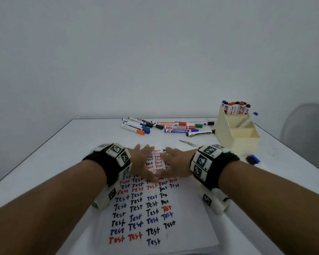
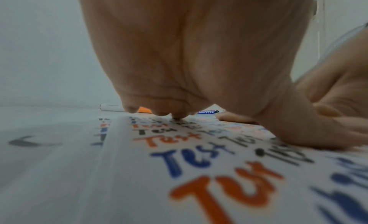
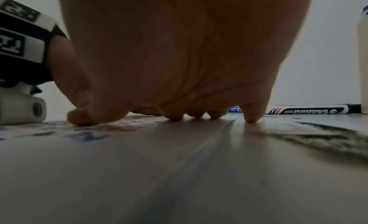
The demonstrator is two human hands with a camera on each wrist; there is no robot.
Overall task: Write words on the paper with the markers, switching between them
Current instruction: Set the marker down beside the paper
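A white paper (image 1: 188, 223) covered with "Test" written in black, blue and red lies on the table in front of me. My left hand (image 1: 143, 161) and right hand (image 1: 175, 162) both rest flat on its upper part, fingers straight, thumbs nearly meeting. Neither holds a marker. In the left wrist view my left hand (image 2: 199, 62) has its fingertips (image 2: 179, 116) down on the paper (image 2: 199, 156). The right wrist view has my right hand (image 3: 169, 54) with fingertips (image 3: 251, 118) on the sheet. Loose markers (image 1: 166, 126) lie beyond the paper.
A cream desk organizer (image 1: 236, 131) with several markers standing in it sits at the back right. A blue marker cap and a black one (image 1: 253, 159) lie right of my right wrist. A black whiteboard marker (image 3: 310, 111) lies past my right fingers. The table's left edge (image 1: 35, 153) runs diagonally.
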